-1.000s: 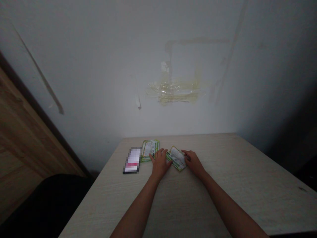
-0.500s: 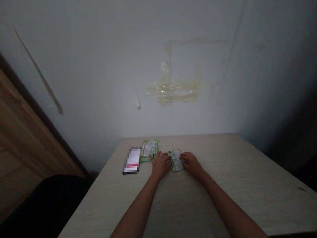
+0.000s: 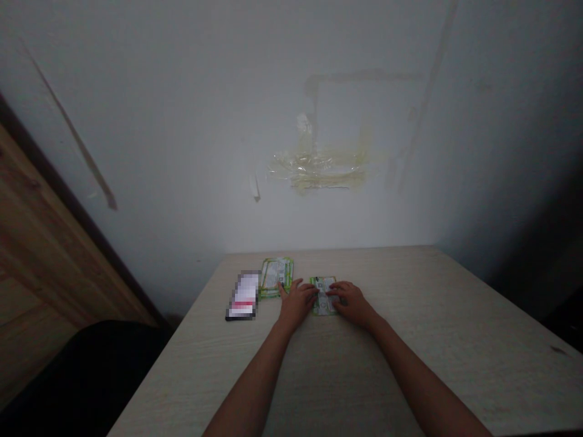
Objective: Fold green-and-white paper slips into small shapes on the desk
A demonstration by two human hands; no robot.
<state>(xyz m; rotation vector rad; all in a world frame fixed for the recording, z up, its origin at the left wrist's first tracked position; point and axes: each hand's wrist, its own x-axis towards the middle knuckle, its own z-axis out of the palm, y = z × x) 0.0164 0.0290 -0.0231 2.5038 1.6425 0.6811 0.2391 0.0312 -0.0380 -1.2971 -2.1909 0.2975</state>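
A green-edged printed card lies flat on the table between my hands, its edges now nearly square to me. My left hand is open, thumb and fingers spread, with fingertips touching the card's left edge. On the opposite side, my right hand is open too, its fingers resting over the card's right edge. Just beyond my left thumb is a stack of similar green-bordered cards, slightly fanned. My left hand partly covers the stack's lower right corner.
A phone with a blurred-out screen lies left of the stack. The pale wooden table meets a white wall bearing old tape. A dark chair-like shape and wooden panel stand at left.
The card between my hands has turned from a tilt to nearly straight. My right fingers have moved slightly left over it. The stack and phone stay put.
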